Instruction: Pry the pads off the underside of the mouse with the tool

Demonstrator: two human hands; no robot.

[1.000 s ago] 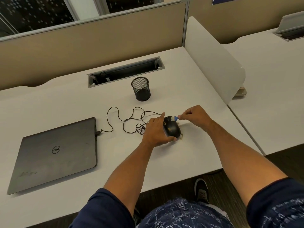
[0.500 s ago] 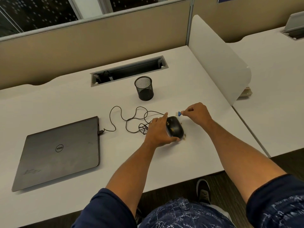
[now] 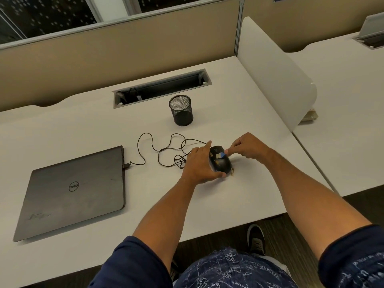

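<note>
A black wired mouse (image 3: 222,163) lies underside up on the white desk (image 3: 239,196). My left hand (image 3: 199,163) grips it from the left side, index finger stretched along its far edge. My right hand (image 3: 247,147) pinches a small blue pry tool (image 3: 221,155), whose tip rests on the upper part of the mouse's underside. Small pale bits lie on the desk by the mouse's lower right edge (image 3: 232,173). The pads themselves are too small to make out.
The mouse's black cable (image 3: 158,150) loops leftward to a closed grey laptop (image 3: 74,190). A black mesh pen cup (image 3: 181,110) stands behind the mouse. A cable slot (image 3: 162,88) lies further back, and a white divider panel (image 3: 274,73) stands at the right.
My right hand has brought the blue tool from beyond the mouse's far end down onto its underside. My left hand keeps the same grip. The camera has shifted slightly.
</note>
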